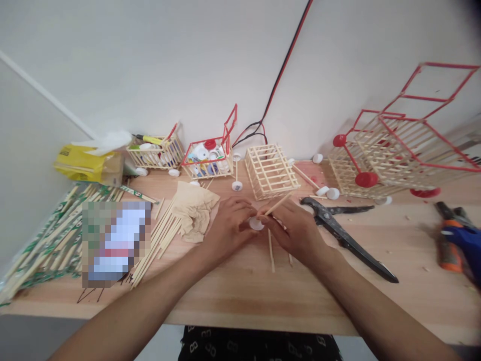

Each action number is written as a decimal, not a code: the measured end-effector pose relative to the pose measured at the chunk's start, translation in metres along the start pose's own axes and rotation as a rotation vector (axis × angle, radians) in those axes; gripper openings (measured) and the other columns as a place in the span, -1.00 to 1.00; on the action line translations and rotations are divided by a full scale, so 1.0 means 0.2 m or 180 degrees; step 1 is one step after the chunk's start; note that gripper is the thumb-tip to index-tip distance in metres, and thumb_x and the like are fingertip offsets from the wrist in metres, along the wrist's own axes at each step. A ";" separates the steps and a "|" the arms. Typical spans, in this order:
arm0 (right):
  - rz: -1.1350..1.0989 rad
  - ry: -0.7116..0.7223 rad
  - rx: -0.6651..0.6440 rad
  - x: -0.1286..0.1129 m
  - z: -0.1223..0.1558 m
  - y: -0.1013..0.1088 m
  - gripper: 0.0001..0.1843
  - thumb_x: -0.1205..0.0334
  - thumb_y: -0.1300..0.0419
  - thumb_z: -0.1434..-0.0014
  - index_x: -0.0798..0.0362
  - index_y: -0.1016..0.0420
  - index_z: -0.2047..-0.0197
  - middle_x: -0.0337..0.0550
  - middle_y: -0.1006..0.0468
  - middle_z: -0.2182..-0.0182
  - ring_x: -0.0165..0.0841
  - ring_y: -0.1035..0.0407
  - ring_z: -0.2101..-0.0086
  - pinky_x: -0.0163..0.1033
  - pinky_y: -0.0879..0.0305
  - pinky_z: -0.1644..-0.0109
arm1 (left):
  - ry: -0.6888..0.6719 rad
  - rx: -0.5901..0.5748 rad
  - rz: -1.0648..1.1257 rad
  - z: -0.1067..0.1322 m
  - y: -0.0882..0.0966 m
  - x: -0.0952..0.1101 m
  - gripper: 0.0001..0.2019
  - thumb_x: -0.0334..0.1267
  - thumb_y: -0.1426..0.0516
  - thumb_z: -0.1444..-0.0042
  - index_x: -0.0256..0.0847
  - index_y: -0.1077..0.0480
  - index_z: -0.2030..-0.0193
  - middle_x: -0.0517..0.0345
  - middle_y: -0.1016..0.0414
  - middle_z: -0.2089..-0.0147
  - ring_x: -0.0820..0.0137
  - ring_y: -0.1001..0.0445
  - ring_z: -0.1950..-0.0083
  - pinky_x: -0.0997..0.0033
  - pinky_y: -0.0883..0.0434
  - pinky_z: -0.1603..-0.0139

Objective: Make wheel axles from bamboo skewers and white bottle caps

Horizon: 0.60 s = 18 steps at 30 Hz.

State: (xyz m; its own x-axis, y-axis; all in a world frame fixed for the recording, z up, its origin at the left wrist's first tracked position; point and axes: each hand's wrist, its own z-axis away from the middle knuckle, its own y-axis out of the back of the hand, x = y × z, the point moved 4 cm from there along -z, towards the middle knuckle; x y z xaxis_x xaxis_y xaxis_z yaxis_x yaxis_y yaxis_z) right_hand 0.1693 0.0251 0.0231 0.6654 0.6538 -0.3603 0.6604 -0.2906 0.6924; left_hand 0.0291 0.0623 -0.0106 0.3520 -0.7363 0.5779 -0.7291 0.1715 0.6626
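Note:
My left hand (231, 220) is closed, its fingertips pinching the edge of a white plastic bottle cap (257, 224) over the table. A thin wooden stick (278, 204) is gripped in my right hand (296, 223), slanting up to the right, its lower end by the cap. Whether the stick touches the cap cannot be made out. Below the hands another wooden stick (271, 255) lies on the tabletop. Just beyond them stands a cage-like basket of sticks (270, 170). A crumpled tan cloth (195, 208) lies left of my left hand.
Loose sticks (160, 235), a blurred-out phone (120, 240) and wrapped chopsticks (48, 235) lie left. Small stick carts (208, 158) holding caps line the wall. At right are a larger red-trimmed cart (398, 135), black pliers (349, 238) and a blue-and-orange tool (456, 240).

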 end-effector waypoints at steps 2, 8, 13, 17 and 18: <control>0.0009 -0.0001 0.0010 0.00 0.00 0.00 -0.84 0.32 -0.06 -0.28 0.01 -0.40 0.34 -0.15 -0.55 0.39 -0.33 -0.42 0.35 -0.24 -0.29 0.28 | -0.0010 0.0003 0.0012 0.00 0.00 0.00 -0.78 -0.18 -0.25 -0.05 -0.21 -0.48 0.18 0.01 -0.53 0.14 0.21 -0.41 -0.01 0.14 -0.29 -0.09; 0.0031 0.0081 0.0039 -0.01 0.00 0.00 -0.85 0.36 -0.07 -0.26 0.02 -0.39 0.34 -0.17 -0.55 0.40 -0.34 -0.40 0.35 -0.26 -0.28 0.28 | 0.0032 0.0023 -0.0028 0.00 0.00 0.01 -0.79 -0.21 -0.25 -0.05 -0.23 -0.48 0.18 0.01 -0.54 0.14 0.23 -0.41 0.00 0.14 -0.29 -0.10; 0.0030 0.0107 0.0069 -0.01 0.00 0.01 -0.85 0.37 -0.08 -0.25 0.04 -0.39 0.35 -0.15 -0.54 0.40 -0.35 -0.40 0.35 -0.27 -0.27 0.28 | 0.0006 -0.0001 -0.0008 0.00 0.00 0.02 -0.78 -0.21 -0.25 -0.05 -0.24 -0.47 0.17 0.02 -0.54 0.13 0.23 -0.41 0.00 0.16 -0.28 -0.11; 0.0064 0.0052 0.0055 -0.01 -0.01 0.00 -0.82 0.34 -0.06 -0.27 0.02 -0.39 0.37 -0.15 -0.54 0.42 -0.33 -0.40 0.37 -0.25 -0.28 0.30 | -0.0013 0.0026 -0.0011 -0.01 0.00 0.01 -0.79 -0.21 -0.24 -0.06 -0.24 -0.48 0.18 0.01 -0.54 0.15 0.22 -0.41 0.00 0.15 -0.29 -0.10; 0.0068 0.0033 0.0040 0.00 -0.01 0.00 -0.81 0.34 -0.05 -0.27 0.02 -0.39 0.37 -0.15 -0.54 0.42 -0.33 -0.40 0.37 -0.25 -0.28 0.30 | -0.0014 0.0026 -0.0004 -0.01 0.00 0.01 -0.79 -0.20 -0.24 -0.06 -0.23 -0.48 0.18 0.01 -0.54 0.15 0.22 -0.41 0.00 0.15 -0.30 -0.09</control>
State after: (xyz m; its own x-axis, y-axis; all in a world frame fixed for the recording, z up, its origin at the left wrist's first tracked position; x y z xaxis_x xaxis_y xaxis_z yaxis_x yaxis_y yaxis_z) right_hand 0.1689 0.0253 0.0242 0.6758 0.6545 -0.3390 0.6504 -0.3133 0.6920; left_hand 0.0303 0.0614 -0.0082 0.3503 -0.7395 0.5748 -0.7334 0.1651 0.6595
